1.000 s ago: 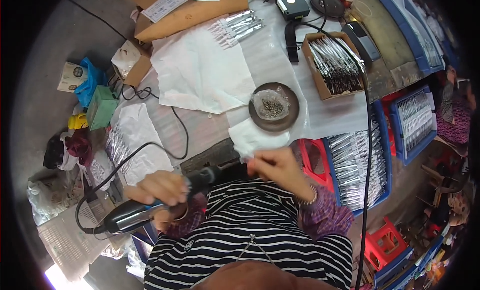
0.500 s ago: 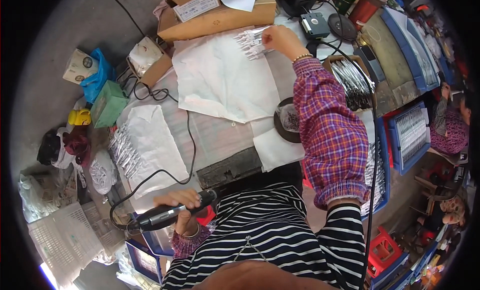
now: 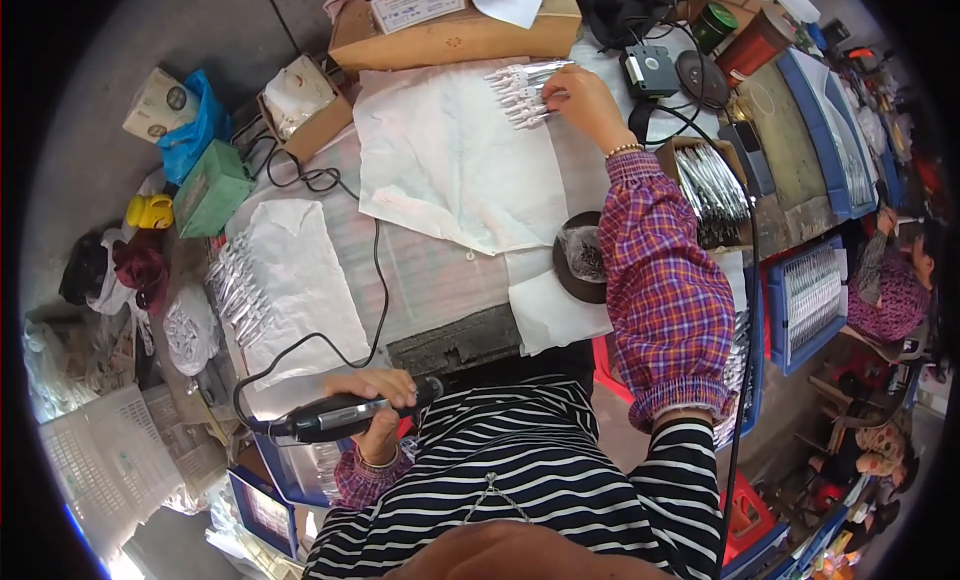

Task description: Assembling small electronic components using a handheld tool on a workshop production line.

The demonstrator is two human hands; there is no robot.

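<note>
My left hand (image 3: 378, 412) is wrapped round a black corded electric screwdriver (image 3: 325, 420), held level in front of my waist. My right arm reaches to the far side of the table. There my right hand (image 3: 592, 108) pinches the end of a slim silver metal part at a row of similar parts (image 3: 512, 83). The row lies along the upper right edge of a white sheet (image 3: 450, 165). More slim silver parts (image 3: 238, 295) lie heaped at the left, beside a smaller white sheet (image 3: 300, 280). A dark round dish (image 3: 578, 288) with small dark pieces sits near my right sleeve.
An open carton of silver parts (image 3: 708, 190) stands right of my forearm. The screwdriver's black cord (image 3: 378, 280) loops over the table. Cardboard boxes (image 3: 450, 45) line the back. A green box (image 3: 212, 190) stands left; a blue tray (image 3: 805, 300) of parts lies right, near another person.
My right hand has shifted slightly nearer along the row of silver parts, its fingers now at a lower part. My left hand still holds the screwdriver. The whole view has shifted a little.
</note>
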